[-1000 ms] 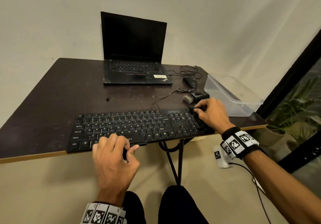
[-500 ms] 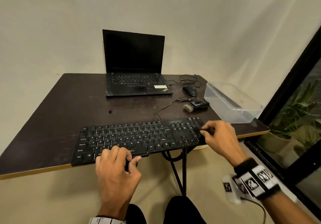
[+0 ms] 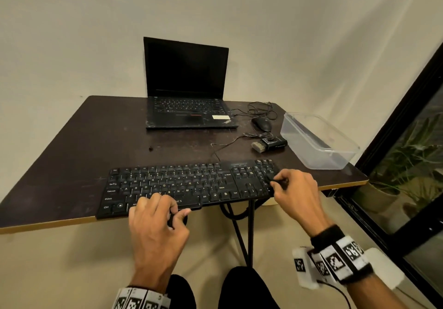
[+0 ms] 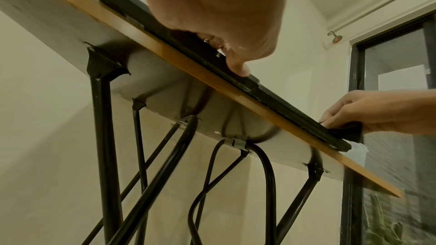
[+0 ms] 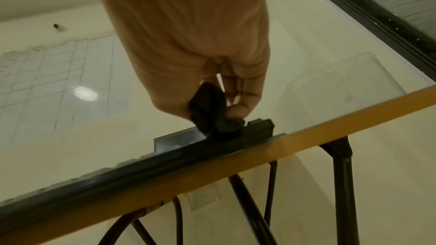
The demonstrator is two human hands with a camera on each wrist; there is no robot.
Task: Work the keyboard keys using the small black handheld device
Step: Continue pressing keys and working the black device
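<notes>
Your keyboard [image 3: 189,185] shows Ctrl, Shift, Caps Lock, Alt and letter legends; front edge possibly reads "NICS".

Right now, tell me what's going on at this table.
A person sits at a dark table working on a black keyboard at its front edge. The right hand pinches a small black device and holds its tip on the number-pad keys at the keyboard's right end. The left hand grips the keyboard's front edge near the spacebar, steadying it. Behind sit an open laptop with a dark screen, a mouse and a clear plastic tub.
</notes>
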